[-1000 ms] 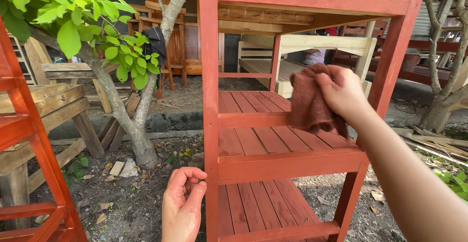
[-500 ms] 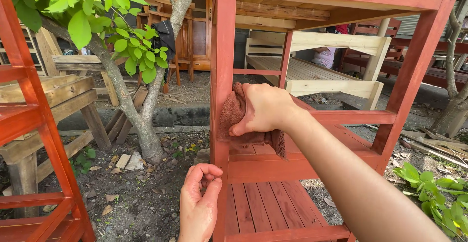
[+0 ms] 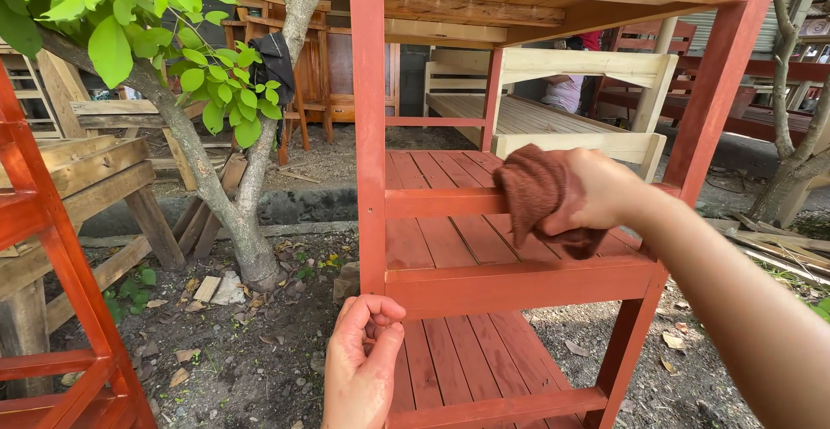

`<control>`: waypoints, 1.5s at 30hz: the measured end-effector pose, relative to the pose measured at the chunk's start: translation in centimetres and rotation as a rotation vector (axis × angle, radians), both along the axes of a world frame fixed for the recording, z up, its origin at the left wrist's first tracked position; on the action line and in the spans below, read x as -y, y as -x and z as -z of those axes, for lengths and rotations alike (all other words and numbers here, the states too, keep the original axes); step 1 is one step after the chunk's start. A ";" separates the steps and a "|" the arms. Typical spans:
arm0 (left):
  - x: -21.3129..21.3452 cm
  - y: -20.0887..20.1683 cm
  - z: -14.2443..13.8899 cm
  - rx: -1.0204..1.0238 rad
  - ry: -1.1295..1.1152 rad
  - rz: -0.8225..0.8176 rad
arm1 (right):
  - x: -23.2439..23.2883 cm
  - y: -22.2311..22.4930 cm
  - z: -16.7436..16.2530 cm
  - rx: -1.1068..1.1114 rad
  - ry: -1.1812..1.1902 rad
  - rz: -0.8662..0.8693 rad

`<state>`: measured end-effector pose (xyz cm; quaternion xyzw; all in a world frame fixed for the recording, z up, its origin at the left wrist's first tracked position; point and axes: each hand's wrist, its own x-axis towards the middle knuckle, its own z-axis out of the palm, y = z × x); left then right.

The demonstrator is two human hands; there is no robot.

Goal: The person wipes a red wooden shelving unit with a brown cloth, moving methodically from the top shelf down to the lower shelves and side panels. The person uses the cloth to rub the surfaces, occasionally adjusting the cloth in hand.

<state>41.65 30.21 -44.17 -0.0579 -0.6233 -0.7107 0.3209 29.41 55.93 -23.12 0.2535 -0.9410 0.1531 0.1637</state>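
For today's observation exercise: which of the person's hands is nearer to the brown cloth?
Right. The right hand holds the brown cloth against the red shelf; the left hand is lower down, beside the front post, apart from it.

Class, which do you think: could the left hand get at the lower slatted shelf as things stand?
Probably yes. The left hand grips the front post just beside the lower slatted shelf, and nothing lies between them.
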 end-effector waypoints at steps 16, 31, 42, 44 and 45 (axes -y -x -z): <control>-2.8 1.0 1.0 -0.039 0.063 0.052 | -5.5 1.6 2.5 -0.054 0.277 -0.037; 0.9 -0.6 -1.5 -0.017 0.109 -0.113 | 8.7 -3.4 1.8 -0.332 0.016 -0.158; 0.2 -1.1 -1.2 0.043 0.163 -0.103 | 8.4 -2.0 3.3 -0.429 -0.168 -0.189; -0.1 -0.8 -0.9 0.064 0.165 -0.101 | 5.5 -0.9 3.8 -0.547 -0.100 -0.237; -0.3 -0.7 -0.7 0.073 0.163 -0.103 | 3.7 -0.4 3.9 -0.461 -0.137 -0.127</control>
